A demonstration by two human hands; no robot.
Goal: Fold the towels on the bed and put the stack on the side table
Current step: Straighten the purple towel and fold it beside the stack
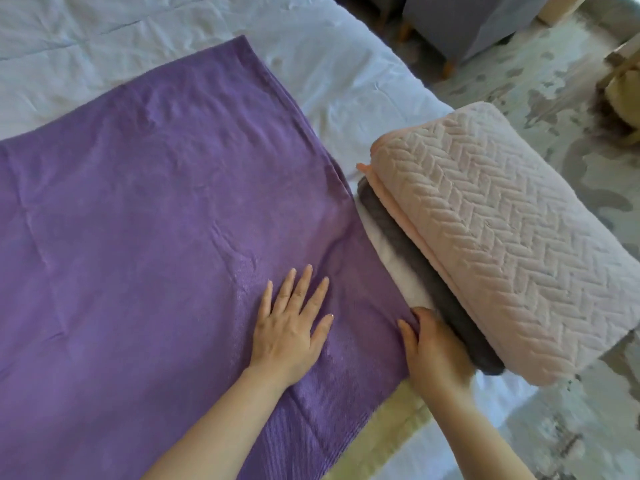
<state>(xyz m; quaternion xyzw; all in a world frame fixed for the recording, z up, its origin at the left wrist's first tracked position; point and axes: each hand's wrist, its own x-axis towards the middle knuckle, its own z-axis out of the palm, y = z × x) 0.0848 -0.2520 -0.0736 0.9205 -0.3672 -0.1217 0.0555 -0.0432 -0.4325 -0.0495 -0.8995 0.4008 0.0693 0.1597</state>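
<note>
A large purple towel [156,237] lies spread flat on the white bed [329,64]. My left hand [291,327] rests palm down on it, fingers spread, near its right edge. My right hand [433,351] pinches that right edge of the purple towel, with the knuckles against the stack. To the right stands a stack of folded towels: a pink towel with a herringbone weave [502,237] on top, a dark grey towel [415,268] under it and a white towel [398,271] lowest. The side table is not in view.
The stack sits at the bed's right edge, beside a pale patterned rug [554,81]. A grey upholstered seat with wooden legs [467,26] stands at the top right. A wicker object [623,84] is at the far right edge.
</note>
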